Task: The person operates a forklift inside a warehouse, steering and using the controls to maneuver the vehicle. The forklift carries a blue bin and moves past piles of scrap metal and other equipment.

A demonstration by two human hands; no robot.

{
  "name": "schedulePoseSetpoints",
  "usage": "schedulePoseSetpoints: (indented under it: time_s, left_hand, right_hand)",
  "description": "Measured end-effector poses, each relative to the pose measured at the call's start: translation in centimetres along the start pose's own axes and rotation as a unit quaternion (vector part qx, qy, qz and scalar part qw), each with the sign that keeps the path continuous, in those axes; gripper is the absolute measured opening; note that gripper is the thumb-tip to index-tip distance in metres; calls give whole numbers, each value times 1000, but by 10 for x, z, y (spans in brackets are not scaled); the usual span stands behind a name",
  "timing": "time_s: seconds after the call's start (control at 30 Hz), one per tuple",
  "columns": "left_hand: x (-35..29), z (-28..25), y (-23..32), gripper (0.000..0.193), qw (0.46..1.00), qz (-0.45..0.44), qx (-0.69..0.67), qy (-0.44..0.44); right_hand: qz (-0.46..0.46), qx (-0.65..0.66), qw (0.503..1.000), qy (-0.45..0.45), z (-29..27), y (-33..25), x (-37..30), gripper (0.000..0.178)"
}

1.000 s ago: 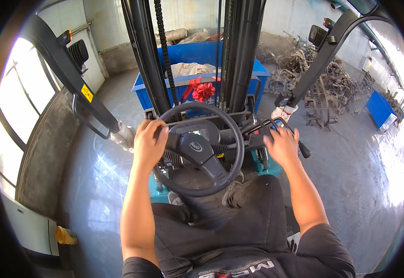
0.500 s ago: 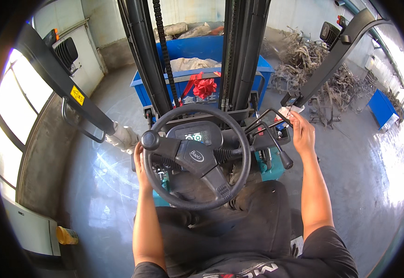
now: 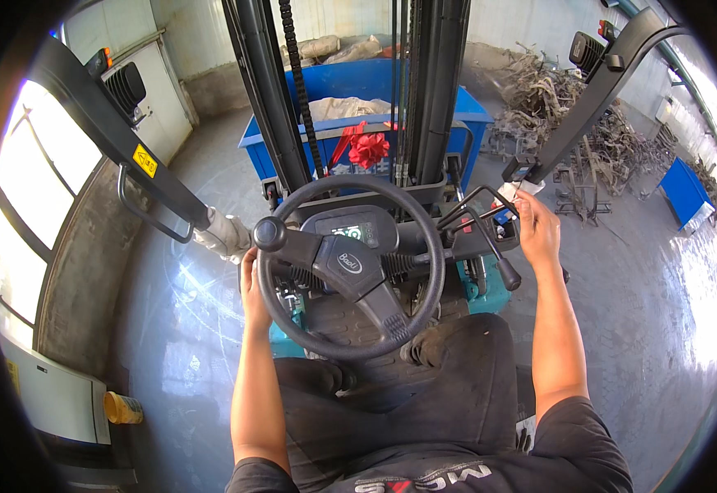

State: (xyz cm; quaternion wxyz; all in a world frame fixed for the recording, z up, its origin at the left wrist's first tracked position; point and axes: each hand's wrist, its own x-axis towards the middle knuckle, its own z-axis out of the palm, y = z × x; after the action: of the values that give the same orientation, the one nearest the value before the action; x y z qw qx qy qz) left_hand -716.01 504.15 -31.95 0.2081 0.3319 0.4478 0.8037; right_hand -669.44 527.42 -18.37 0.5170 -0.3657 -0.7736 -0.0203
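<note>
Two bare hands, our left hand (image 3: 255, 287) and our right hand (image 3: 541, 230), reached over the controls of a forklift (image 3: 492, 298), with a black steering wheel (image 3: 349, 263) between them. The left hand lay against the outer left side of the wheel's rim, just below the round spinner knob (image 3: 270, 234); its fingers pointed upward, slightly bent, and we could not tell whether they gripped the rim. The right hand was well apart from the wheel, on its right, fingers curled at the outer end of the bent farther lever (image 3: 483, 188). That end was hidden, so we could not tell how firmly we held it. The nearer lever's black knob (image 3: 509, 275) stood just left of our right wrist. Beyond the lit dashboard display (image 3: 354, 234) rose the dark mast (image 3: 440, 90), and past it sat a blue bin (image 3: 350, 80), with a red bow (image 3: 369, 150) showing in front.
</note>
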Motion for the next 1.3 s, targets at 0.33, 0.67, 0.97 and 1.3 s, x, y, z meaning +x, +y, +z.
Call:
schedulePoseSetpoints:
  time_s: [0.33,0.67,0.97,1.3]
  left_hand:
    - [-35,-41,-33,34,982,25,164,84]
    - [-18,14,82,34,938,257,227,51]
    - [-6,84,122,11,867,308,391,-21]
    - [-99,63,112,16,838,344,415,-83]
  right_hand:
    - [-13,10,1000,9,-14,-7,-40,32]
    - [-99,-227,968,-25,-16,-47,-85,31]
    - [72,-69,986,-137,5,-59,-87,29]
    - [120,-58,969,-208,-3,-58,-67,30]
